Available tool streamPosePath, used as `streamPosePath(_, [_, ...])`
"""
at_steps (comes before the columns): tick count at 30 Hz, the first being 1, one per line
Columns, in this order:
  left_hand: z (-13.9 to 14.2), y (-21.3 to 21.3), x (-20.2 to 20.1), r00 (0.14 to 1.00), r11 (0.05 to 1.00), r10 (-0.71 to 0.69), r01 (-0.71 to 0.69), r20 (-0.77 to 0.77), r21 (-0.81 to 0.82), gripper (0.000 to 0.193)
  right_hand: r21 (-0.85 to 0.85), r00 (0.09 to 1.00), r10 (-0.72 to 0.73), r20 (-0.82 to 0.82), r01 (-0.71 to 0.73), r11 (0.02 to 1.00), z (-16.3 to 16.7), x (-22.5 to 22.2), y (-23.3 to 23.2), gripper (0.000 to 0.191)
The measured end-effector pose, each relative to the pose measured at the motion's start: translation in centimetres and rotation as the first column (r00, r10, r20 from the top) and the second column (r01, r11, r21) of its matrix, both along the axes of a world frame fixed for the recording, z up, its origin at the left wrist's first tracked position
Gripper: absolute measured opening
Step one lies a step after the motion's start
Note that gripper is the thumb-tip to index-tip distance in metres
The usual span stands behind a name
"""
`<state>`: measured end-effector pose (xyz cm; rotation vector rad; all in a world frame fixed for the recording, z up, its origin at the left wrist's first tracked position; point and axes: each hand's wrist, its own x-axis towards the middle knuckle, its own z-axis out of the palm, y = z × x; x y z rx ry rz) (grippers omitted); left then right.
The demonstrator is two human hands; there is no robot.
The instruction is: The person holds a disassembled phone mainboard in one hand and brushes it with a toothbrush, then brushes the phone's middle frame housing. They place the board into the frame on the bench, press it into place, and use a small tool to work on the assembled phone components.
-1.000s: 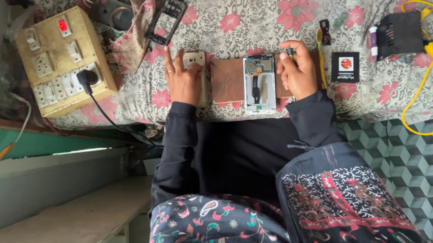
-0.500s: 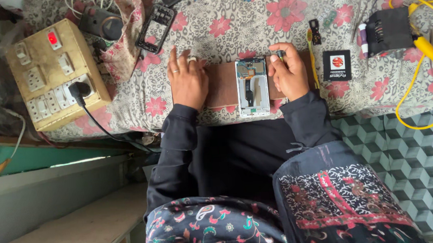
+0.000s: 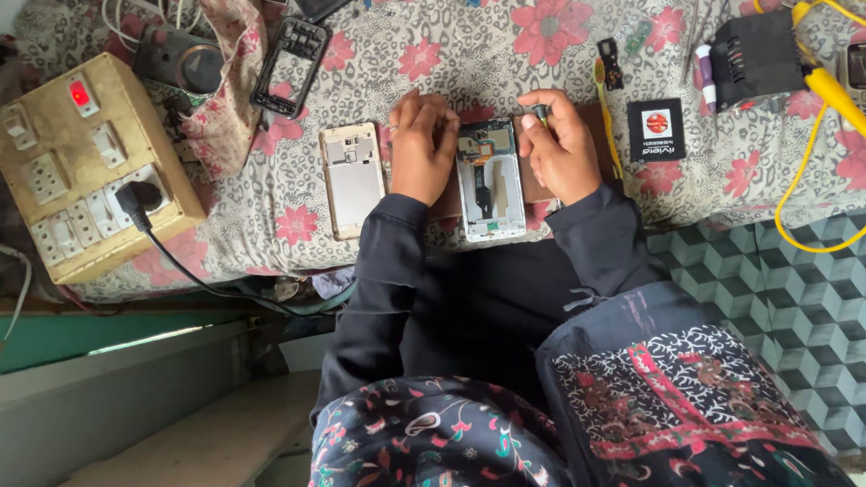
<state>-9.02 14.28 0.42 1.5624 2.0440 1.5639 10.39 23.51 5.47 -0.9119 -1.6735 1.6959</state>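
Observation:
An opened phone (image 3: 490,182) with its back off lies on a brown mat (image 3: 448,204) at the near edge of the floral cloth. My left hand (image 3: 422,152) rests on the phone's upper left corner, its curled fingers steadying the phone. My right hand (image 3: 560,150) is on the phone's right side, pinching a small dark screwdriver (image 3: 542,114) at the phone's top right corner. A gold back cover (image 3: 353,178) lies flat just left of my left hand, apart from it.
A yellowed switchboard box (image 3: 83,165) with a black plug stands at the left. A black phone frame (image 3: 289,67) lies behind it. To the right are a black battery (image 3: 656,129), a black box (image 3: 757,58), a yellow cable (image 3: 851,113) and a keypad phone (image 3: 858,67).
My left hand has moved right, off the gold back cover and onto the opened phone. My right hand stays at the phone's top right with the tool.

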Motion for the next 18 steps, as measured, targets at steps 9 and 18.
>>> streamPosePath(9, [0.5,0.8,0.4,0.986,0.986,-0.162,0.163,0.045,-0.019,0.014,0.037,1.000,0.012,0.009,-0.012,0.999,0.4,0.0,-0.4,0.022])
streamPosePath(18, [0.6,1.1,0.3,0.981,0.977,-0.193,0.192,-0.001,-0.090,0.016,0.042,1.000,0.011,0.008,-0.011,0.999,0.4,-0.1,-0.6,0.022])
